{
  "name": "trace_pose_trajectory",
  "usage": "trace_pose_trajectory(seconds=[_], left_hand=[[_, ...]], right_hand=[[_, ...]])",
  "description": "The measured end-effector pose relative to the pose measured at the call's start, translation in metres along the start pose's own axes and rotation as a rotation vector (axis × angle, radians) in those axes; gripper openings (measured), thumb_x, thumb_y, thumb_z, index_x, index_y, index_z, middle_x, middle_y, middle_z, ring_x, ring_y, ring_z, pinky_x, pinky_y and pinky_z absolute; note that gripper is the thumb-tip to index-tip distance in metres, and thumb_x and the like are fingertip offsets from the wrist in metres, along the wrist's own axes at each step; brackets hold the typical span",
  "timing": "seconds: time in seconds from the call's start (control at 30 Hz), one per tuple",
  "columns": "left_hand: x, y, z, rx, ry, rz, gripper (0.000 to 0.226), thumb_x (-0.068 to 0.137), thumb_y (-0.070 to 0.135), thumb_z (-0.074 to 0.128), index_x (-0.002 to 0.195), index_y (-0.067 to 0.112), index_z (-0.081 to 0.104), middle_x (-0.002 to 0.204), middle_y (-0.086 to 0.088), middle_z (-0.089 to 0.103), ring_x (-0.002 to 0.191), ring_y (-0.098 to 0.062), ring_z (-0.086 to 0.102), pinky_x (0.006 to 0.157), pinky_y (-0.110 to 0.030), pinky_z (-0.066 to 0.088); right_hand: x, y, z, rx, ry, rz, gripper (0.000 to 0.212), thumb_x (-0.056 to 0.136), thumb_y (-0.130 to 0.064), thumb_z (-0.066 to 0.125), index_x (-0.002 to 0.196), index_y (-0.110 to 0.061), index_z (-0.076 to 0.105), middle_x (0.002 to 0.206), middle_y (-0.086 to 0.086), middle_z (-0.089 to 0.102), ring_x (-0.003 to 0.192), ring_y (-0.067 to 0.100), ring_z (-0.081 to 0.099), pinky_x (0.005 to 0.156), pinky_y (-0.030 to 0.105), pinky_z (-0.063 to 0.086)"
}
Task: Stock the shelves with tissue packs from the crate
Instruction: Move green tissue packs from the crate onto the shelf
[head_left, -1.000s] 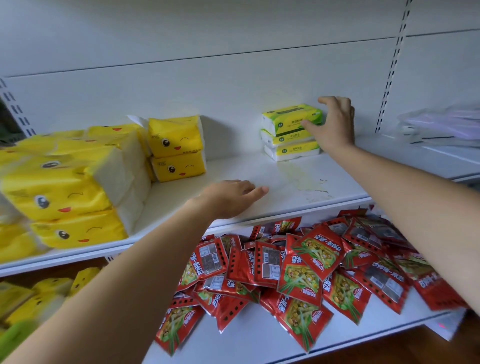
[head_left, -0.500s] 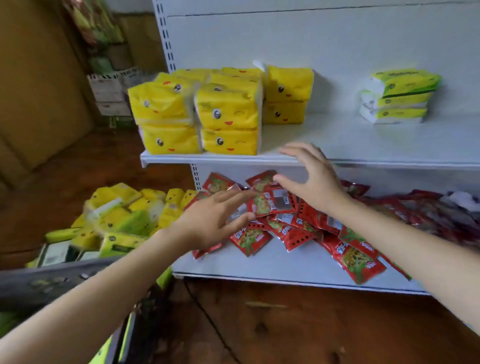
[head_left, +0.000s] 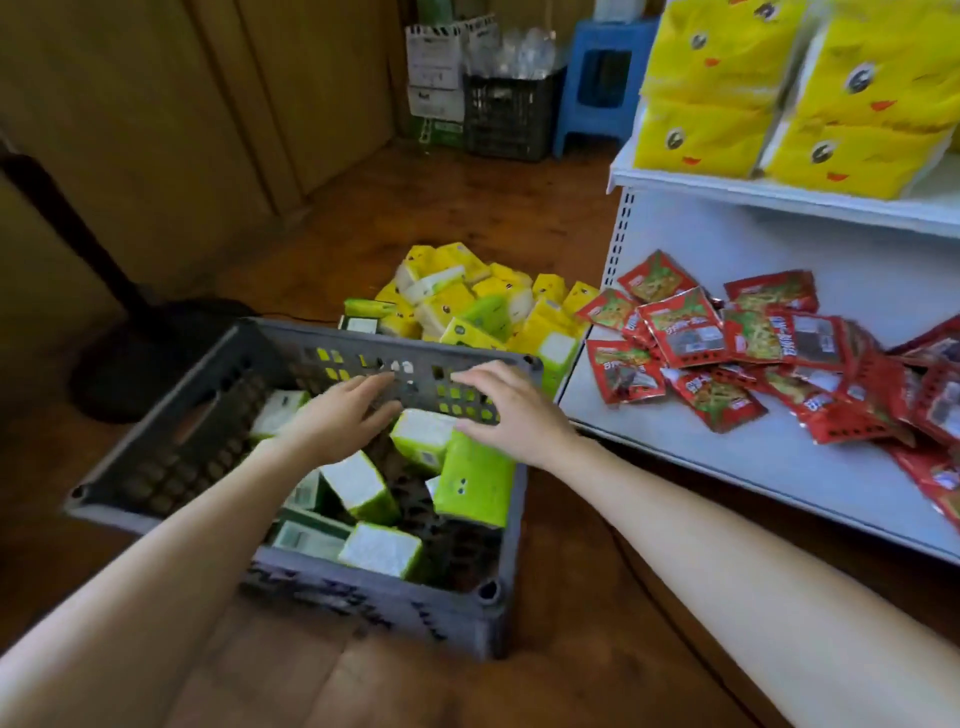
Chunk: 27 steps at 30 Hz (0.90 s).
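We are reaching into the gray crate (head_left: 462, 605) for more tissue packs; both our hands are over it, fingers spread wide, and neither one holds anything yet.

Our left hand (head_left: 340, 415) hangs palm down; right under it sits a white-topped pack (head_left: 358, 486), and off to its outer side another pack (head_left: 278, 408) leans near the crate wall. Our right hand (head_left: 511, 410) is close beside the left; its fingertips look like they just touch the top of the tall green pack (head_left: 475, 480), though we cannot be sure; a smaller green pack (head_left: 421, 436) sits between the two hands, a little below them.

How to do this well — we think each hand should go for the pack right under it; that way the hands do not bump. The packs are soft and squashy, so we should pinch them on the long sides, not poke the ends; a gentle squeeze should be enough. The tall pack stands up on end and may tip over if we push it, so we should close thumb and fingers on both sides at once. The far wall of the crate is just past our fingertips; we should lift straight up first, then swing over to the white shelf (head_left: 670, 179) on the right-hand side — the one with the big yellow packs (head_left: 706, 88) on it. More packs lie in a pile on the floor (head_left: 467, 296) beyond the crate; those can wait.
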<state>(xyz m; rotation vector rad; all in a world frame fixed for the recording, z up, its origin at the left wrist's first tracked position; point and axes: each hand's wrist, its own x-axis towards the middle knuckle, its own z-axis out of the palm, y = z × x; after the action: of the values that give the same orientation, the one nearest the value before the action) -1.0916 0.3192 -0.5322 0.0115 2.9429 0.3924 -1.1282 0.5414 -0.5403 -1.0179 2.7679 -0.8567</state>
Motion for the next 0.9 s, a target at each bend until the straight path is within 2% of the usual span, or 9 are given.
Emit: trace_pose_trajectory(seconds=[0.13,0.23,0.4,0.53,0.63,0.73,0.9], left_hand=[[-0.022,-0.056,0.018,-0.054,-0.071,-0.159,0.058,0.098,0.045,0.034,0.149,0.022,0.021,0.152,-0.005,0.029,0.137,-0.024,0.032,0.106,-0.036,0.032],[-0.029,-0.087,0.028,-0.105,-0.083,-0.258,0.059,0.098,0.047,0.034,0.149,0.022,0.02,0.153,-0.007,0.028,0.138,-0.024,0.031,0.107,-0.036,0.031],[-0.031,-0.121,0.031,-0.03,-0.113,-0.275,0.058,0.098,0.048,0.032,0.149,0.025,0.02,0.152,-0.003,0.028,0.135,-0.023,0.035,0.103,-0.036,0.034],[-0.036,-0.154,0.02,0.078,-0.111,-0.274,0.055,0.098,0.048,0.03,0.147,0.026,0.021,0.149,-0.002,0.031,0.132,-0.024,0.038,0.097,-0.038,0.041],[-0.039,-0.179,0.016,0.035,-0.056,-0.33,0.055,0.098,0.048,0.03,0.147,0.025,0.024,0.149,-0.002,0.031,0.132,-0.024,0.038,0.095,-0.039,0.043],[-0.04,-0.196,0.02,-0.002,-0.047,-0.365,0.053,0.098,0.047,0.032,0.145,0.025,0.026,0.149,-0.004,0.032,0.132,-0.027,0.038,0.099,-0.041,0.04],[-0.037,-0.195,0.021,-0.046,-0.02,-0.342,0.052,0.099,0.046,0.032,0.146,0.026,0.026,0.146,-0.004,0.035,0.125,-0.029,0.043,0.092,-0.041,0.043]], right_hand=[[0.026,-0.023,0.038,0.041,-0.029,0.01,0.051,0.09,-0.035,0.058,0.137,-0.024,0.042,0.136,-0.001,0.041,0.128,0.016,0.037,0.1,0.031,0.033],[0.034,-0.031,0.066,0.04,-0.08,0.016,0.051,0.089,-0.035,0.059,0.136,-0.025,0.043,0.135,-0.002,0.042,0.127,0.016,0.039,0.099,0.032,0.035],[0.055,-0.046,0.109,-0.008,-0.183,0.013,0.051,0.088,-0.035,0.059,0.137,-0.027,0.042,0.138,-0.003,0.04,0.131,0.016,0.034,0.101,0.032,0.034],[0.08,-0.063,0.146,-0.065,-0.282,-0.023,0.052,0.088,-0.036,0.058,0.137,-0.027,0.04,0.136,-0.002,0.041,0.129,0.017,0.035,0.095,0.029,0.035],[0.103,-0.077,0.175,-0.111,-0.389,-0.049,0.054,0.088,-0.037,0.058,0.138,-0.025,0.039,0.132,0.002,0.042,0.124,0.022,0.04,0.094,0.035,0.042],[0.121,-0.092,0.205,-0.139,-0.503,-0.081,0.056,0.088,-0.038,0.058,0.138,-0.025,0.037,0.13,0.005,0.042,0.118,0.026,0.047,0.089,0.039,0.046],[0.136,-0.107,0.246,-0.141,-0.734,-0.076,0.069,0.087,-0.033,0.062,0.146,-0.024,0.025,0.146,0.011,0.027,0.128,0.031,0.039,0.098,0.038,0.041]])
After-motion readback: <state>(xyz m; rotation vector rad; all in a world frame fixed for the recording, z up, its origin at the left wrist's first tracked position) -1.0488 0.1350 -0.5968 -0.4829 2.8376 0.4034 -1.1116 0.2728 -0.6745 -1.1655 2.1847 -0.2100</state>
